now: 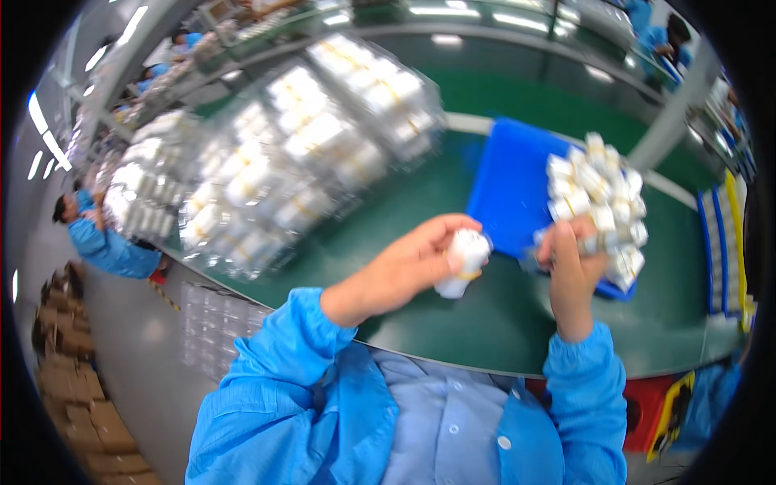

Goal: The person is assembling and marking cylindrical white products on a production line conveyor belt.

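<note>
My left hand (408, 267) is closed around a white plastic part (465, 263) with a yellow band round it, held above the table's near half. My right hand (572, 263) is curled shut with the thumb up, by the near edge of a blue tray (508, 182). Something greyish and partly see-through, blurred, sticks out on both sides of its fingers; its kind cannot be made out. Right behind that hand, similar white parts (594, 182) with yellow bands are heaped on the tray's right side.
Clear plastic trays (311, 133) full of white parts cover the left of the green table (404, 202), with more stacks (149, 182) beyond. Blue and yellow racks (723, 250) stand at the right. Cardboard boxes (81, 388) lie on the floor at left, near a person in blue (109, 246).
</note>
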### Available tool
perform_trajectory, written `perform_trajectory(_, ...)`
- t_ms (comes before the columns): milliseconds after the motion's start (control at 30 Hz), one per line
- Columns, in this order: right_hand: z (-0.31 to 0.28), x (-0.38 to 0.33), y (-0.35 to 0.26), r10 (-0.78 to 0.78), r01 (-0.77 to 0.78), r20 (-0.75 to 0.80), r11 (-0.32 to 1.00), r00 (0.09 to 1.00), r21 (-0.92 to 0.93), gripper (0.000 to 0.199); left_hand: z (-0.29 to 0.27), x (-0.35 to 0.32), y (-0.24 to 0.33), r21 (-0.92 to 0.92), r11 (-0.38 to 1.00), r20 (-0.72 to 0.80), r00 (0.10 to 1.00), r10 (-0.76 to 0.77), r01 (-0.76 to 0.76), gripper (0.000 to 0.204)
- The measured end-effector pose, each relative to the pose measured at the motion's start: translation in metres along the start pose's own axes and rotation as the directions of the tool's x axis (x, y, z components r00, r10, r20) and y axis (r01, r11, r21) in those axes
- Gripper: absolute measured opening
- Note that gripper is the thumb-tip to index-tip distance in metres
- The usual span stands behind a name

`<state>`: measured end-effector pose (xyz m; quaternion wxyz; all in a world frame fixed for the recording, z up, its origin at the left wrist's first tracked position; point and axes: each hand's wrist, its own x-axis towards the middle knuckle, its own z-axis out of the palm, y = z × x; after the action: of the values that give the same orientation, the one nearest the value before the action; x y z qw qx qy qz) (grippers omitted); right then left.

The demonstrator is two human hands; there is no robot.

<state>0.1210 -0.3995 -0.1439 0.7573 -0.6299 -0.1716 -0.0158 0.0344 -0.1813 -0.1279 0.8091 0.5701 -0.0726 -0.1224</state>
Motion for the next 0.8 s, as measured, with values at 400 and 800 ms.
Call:
perform_trajectory(400, 0.005, -0.014, -0.005, -0.2, 0.226, 0.234, 0.97, 0.952, -0.094, 0.023, -0.153, -0.004, 0.233, 0.867, -0.302, -0.143, 0.78, 0.609, 0.395, 0.045)
perform_trajectory(800, -0.008, -0.007, -0.014, -0.195, 0.198, 0.074, 0.979, 0.978, -0.046, 0.021, -0.148, 0.029, 0.249, 0.765, -0.51, -0.146, 0.877, 0.457, 0.393, 0.034)
